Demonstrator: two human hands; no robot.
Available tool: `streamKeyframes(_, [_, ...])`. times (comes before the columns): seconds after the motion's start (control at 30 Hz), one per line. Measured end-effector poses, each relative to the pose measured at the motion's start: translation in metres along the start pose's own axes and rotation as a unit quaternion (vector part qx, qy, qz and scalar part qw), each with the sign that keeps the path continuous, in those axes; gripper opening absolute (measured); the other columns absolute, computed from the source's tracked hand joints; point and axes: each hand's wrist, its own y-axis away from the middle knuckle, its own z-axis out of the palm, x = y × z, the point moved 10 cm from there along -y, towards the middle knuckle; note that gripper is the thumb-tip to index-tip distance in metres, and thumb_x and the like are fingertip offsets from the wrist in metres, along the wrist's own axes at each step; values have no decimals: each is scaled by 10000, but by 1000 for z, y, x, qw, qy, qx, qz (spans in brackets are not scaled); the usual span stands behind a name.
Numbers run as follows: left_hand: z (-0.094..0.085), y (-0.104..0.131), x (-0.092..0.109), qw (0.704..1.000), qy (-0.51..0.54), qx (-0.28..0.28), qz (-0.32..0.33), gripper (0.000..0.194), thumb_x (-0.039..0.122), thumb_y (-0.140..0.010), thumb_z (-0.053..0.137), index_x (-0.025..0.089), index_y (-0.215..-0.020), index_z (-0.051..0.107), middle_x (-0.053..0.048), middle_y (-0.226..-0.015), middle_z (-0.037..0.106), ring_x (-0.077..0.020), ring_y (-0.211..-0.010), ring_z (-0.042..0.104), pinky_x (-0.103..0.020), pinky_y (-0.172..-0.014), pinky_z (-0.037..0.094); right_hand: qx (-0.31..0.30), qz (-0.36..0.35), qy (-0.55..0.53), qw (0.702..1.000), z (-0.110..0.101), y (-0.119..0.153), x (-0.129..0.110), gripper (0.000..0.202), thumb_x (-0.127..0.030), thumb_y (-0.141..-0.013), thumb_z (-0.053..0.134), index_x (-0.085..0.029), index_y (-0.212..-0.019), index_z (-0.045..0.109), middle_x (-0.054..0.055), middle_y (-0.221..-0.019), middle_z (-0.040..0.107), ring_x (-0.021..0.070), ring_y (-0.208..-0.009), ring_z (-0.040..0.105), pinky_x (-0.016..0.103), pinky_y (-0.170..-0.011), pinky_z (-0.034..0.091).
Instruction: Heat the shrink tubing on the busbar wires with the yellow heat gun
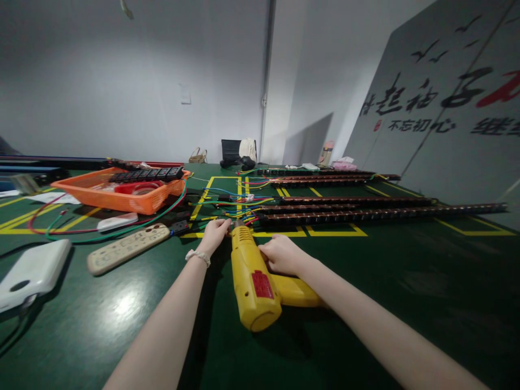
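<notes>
So what I'm looking at from the head cam is a chunky yellow heat gun (255,281) lying on the green table (406,303), right in the middle between both arms, nozzle pointing away at a tangle of coloured wires (233,208). It's got a red label on the side and the handle sticks out to the right under my right forearm. Right hand (280,253) is resting on the gun's body with fingers curled over it; left hand (214,234) sits just beside the nozzle, fingers bunched narrow, and I think it's pinching a wire end but honestly can't tell from this angle. The table has yellow tape lines, and long dark copper-studded strips (365,214) run off to the right. Left side: an orange basket (117,192), a beige power strip (128,248), a white box (30,273). Grey walls behind, plus a panel with black calligraphy (442,103).
</notes>
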Motion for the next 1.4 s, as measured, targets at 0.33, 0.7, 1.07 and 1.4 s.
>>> streamKeyframes(0.33, [1,5,9,1000,1,-9,-4,393,477,-753,493,176,-503,530,14,-446,515,-126,-477,488,-250,-540,359,-9,37,8,999,4,13,27,160,-185,-741,509,-160,-828,641,76,-814,702,219,-752,640,307,-736,376])
streamKeyframes(0.7, [0,4,8,1000,-12,-3,0,397,470,-754,471,175,-493,516,13,-446,521,-124,-473,487,-242,-527,349,-16,55,16,998,6,18,34,165,-189,-745,509,-161,-822,652,86,-816,703,231,-774,645,285,-692,387])
streamKeyframes(1.07, [1,6,6,1000,-14,-9,-22,332,399,-708,486,169,-469,503,30,-421,458,-105,-447,426,-230,-480,308,17,-23,1,1000,-4,5,-8,135,-210,-727,537,-153,-798,637,76,-786,696,203,-700,629,288,-686,381])
streamKeyframes(1.4, [3,8,7,999,0,-15,-31,311,388,-691,500,168,-472,502,30,-423,456,-103,-455,423,-224,-483,310,-12,-16,13,1000,-1,3,-7,171,-225,-739,542,-148,-835,662,91,-812,700,228,-754,643,288,-666,400])
